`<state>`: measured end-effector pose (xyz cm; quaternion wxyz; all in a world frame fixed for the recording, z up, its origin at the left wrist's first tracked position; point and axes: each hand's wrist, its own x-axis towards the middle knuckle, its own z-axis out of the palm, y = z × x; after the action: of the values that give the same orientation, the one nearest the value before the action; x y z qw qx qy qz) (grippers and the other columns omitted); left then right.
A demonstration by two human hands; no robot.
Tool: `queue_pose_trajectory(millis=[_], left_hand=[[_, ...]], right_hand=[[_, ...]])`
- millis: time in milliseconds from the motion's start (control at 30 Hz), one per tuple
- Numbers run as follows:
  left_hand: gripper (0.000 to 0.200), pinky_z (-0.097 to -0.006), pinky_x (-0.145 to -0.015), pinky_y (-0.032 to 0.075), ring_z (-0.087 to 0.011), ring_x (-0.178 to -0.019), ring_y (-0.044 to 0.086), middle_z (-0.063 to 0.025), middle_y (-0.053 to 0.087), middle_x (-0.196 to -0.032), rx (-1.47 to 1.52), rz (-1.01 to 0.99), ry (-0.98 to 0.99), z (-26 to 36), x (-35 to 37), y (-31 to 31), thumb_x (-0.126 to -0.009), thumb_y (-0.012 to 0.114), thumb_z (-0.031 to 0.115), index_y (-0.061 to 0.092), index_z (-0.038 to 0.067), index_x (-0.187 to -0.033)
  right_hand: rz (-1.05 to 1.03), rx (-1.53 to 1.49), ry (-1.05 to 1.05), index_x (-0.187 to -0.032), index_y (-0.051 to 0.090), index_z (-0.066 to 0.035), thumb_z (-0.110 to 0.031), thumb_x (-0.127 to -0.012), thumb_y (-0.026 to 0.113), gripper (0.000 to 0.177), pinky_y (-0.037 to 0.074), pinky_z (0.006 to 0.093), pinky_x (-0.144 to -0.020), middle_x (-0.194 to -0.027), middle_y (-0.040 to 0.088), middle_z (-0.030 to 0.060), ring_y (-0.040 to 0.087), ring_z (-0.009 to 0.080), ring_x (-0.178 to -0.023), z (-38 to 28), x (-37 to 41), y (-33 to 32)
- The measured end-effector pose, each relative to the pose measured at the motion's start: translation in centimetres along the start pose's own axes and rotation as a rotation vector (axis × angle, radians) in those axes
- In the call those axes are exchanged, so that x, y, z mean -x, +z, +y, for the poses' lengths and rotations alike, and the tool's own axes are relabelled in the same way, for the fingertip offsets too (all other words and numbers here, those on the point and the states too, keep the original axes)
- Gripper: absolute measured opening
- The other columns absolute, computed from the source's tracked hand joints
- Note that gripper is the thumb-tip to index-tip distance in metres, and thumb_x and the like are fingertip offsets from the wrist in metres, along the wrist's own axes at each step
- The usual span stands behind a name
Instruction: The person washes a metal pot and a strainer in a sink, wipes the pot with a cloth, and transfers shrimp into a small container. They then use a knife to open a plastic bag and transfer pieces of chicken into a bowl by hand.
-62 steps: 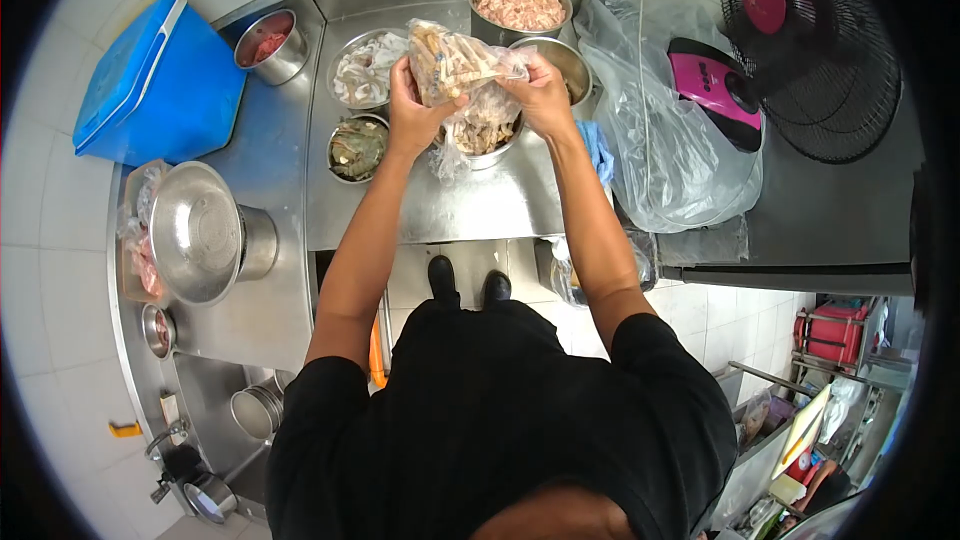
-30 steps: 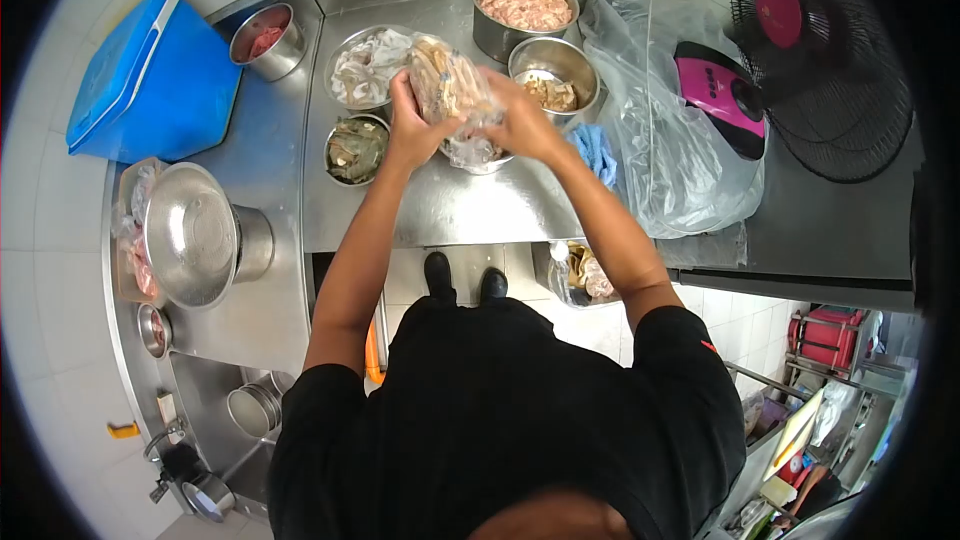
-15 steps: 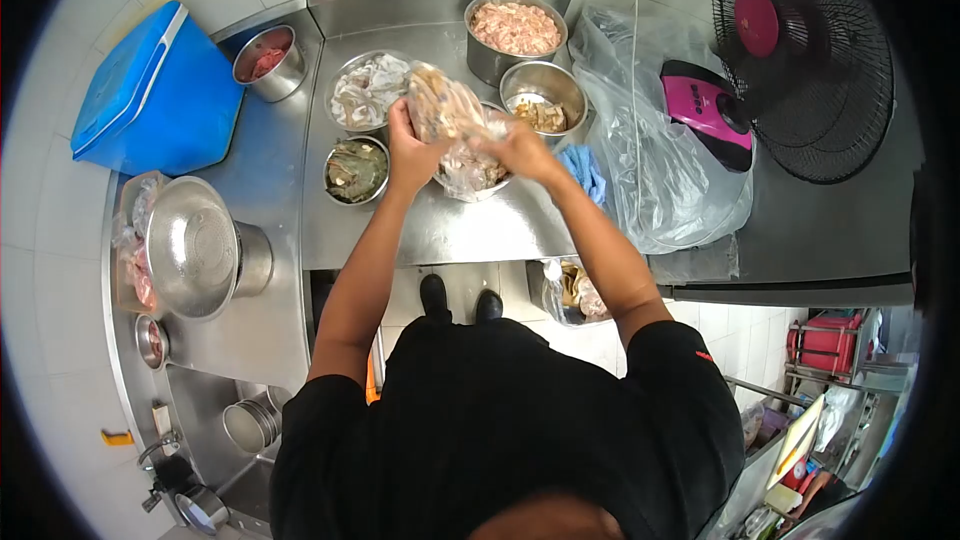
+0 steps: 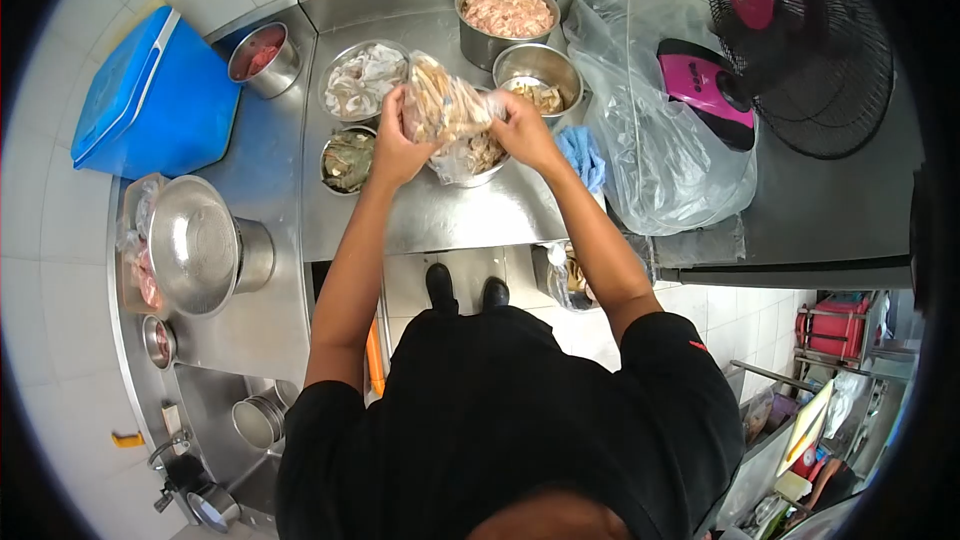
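Note:
A clear plastic bag (image 4: 445, 100) full of pale brownish pieces hangs over the metal counter. My left hand (image 4: 402, 143) is wrapped round its left side, and my right hand (image 4: 522, 130) pinches the bag's right end. Below the bag, partly hidden by it, a bowl of brownish pieces (image 4: 482, 156) has plastic at its edge. To the left stand a bowl of whitish seafood (image 4: 362, 80) and a bowl of greenish-grey pieces (image 4: 348, 161). A metal bowl with a few pieces (image 4: 540, 75) is just beyond my right hand.
A pot of pink meat (image 4: 508, 13) stands at the back. Rightward are a blue cloth (image 4: 580, 155), a large plastic sheet (image 4: 660, 130) and a black-and-pink fan (image 4: 705, 90). Leftward are a blue cooler (image 4: 155, 95), a meat pot (image 4: 267, 60) and a colander (image 4: 192, 245).
My right hand has moved slightly toward the bag's right end, where it now pinches the plastic. The bag lies more level, and the view has shifted slightly.

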<state>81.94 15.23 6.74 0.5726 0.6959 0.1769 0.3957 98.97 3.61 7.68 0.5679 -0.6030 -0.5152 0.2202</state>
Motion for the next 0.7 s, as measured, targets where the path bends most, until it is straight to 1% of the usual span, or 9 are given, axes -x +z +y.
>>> queue_pose_trajectory(millis=[100,233,267,333,400,533,600,667,700], left_hand=[[0.084,-0.0338,-0.094,0.042,-0.0214,-0.11,0.052,-0.0133,0.05,-0.121,-0.167,-0.052,-0.018,0.4,0.9,0.9,-0.061,0.08,0.006,0.032,0.004,-0.129],[0.086,-0.0366,-0.093,0.042,-0.0288,-0.11,0.053,-0.0161,0.051,-0.12,-0.408,-0.071,0.035,0.7,0.7,1.3,-0.058,0.083,0.016,0.035,0.004,-0.128],[0.087,-0.0368,-0.095,0.041,-0.0292,-0.112,0.05,-0.0163,0.048,-0.122,-0.441,-0.071,0.05,0.3,0.5,1.2,-0.057,0.083,0.017,0.035,0.004,-0.129],[0.09,-0.0373,-0.1,0.037,-0.0302,-0.118,0.044,-0.0168,0.042,-0.127,-0.587,-0.068,0.171,-0.4,0.1,0.8,-0.055,0.083,0.017,0.035,0.003,-0.129],[0.092,-0.0368,-0.102,0.035,-0.0267,-0.121,0.042,-0.0165,0.04,-0.129,-0.137,-0.144,-0.034,0.2,-0.4,1.5,-0.055,0.085,0.02,0.034,0.001,-0.13],[0.09,-0.0365,-0.096,0.04,-0.0234,-0.112,0.051,-0.0159,0.051,-0.12,-0.318,-0.215,0.059,0.8,-0.3,1.9,-0.061,0.084,0.027,0.032,0.0,-0.13],[0.09,-0.0406,-0.09,0.043,-0.0338,-0.107,0.055,-0.0204,0.057,-0.112,-0.426,-0.173,0.121,1.2,-0.5,2.5,-0.057,0.084,0.035,0.039,0.001,-0.127],[0.061,-0.0426,-0.086,0.045,-0.0368,-0.101,0.057,-0.0205,0.058,-0.113,-0.61,-0.201,0.403,-0.7,-0.8,2.2,-0.069,0.075,0.03,0.052,0.0,-0.117],[0.054,-0.0426,-0.087,0.045,-0.0369,-0.101,0.057,-0.0197,0.059,-0.113,-0.678,-0.307,0.391,0.7,-1.3,2.9,-0.074,0.07,0.028,0.053,0.001,-0.118]], right_hand=[[0.03,0.199,-0.165,-0.1,0.06,0.0,0.002,-0.069,0.059,0.032,0.047,0.035,-0.082,-0.096,0.063,0.0183,0.061,0.0328,-0.092,1.0,1.3,0.8],[0.079,0.328,-0.252,-0.095,0.061,0.0,0.004,-0.068,0.058,0.027,0.046,0.0348,-0.081,-0.093,0.06,0.0175,0.057,0.037,-0.091,0.7,1.6,1.1],[0.068,0.322,-0.244,-0.096,0.06,-0.001,0.002,-0.064,0.058,0.032,0.044,0.0411,-0.087,-0.096,0.061,0.0185,0.056,0.038,-0.095,0.6,1.7,0.9],[0.171,0.083,-0.209,-0.098,0.057,0.0,0.004,-0.072,0.054,0.027,0.045,0.0336,-0.083,-0.099,0.06,0.0138,0.056,0.0271,-0.095,1.8,1.7,1.2],[0.282,-0.37,0.008,-0.103,0.052,0.0,0.007,-0.084,0.047,0.02,0.044,0.0236,-0.08,-0.109,0.057,0.0072,0.054,0.0111,-0.097,2.2,1.5,1.3],[0.372,-0.415,-0.088,-0.107,0.048,0.0,0.006,-0.085,0.042,0.024,0.041,0.0276,-0.09,-0.117,0.055,0.0102,0.052,0.0156,-0.104,2.4,0.9,3.0],[0.42,-0.488,-0.08,-0.105,0.05,-0.002,0.003,-0.084,0.043,0.022,0.044,0.0302,-0.089,-0.114,0.057,0.0117,0.054,0.0164,-0.102,2.6,0.7,3.9],[0.385,-0.238,0.164,-0.097,0.055,-0.003,-0.005,-0.086,0.047,0.014,0.045,0.0322,-0.085,-0.101,0.061,0.0108,0.056,0.017,-0.096,2.7,1.8,3.8],[0.408,0.072,-0.054,-0.095,0.056,-0.003,-0.009,-0.085,0.049,0.013,0.044,0.0349,-0.087,-0.095,0.06,0.0106,0.056,0.0223,-0.093,5.1,1.4,4.7]])
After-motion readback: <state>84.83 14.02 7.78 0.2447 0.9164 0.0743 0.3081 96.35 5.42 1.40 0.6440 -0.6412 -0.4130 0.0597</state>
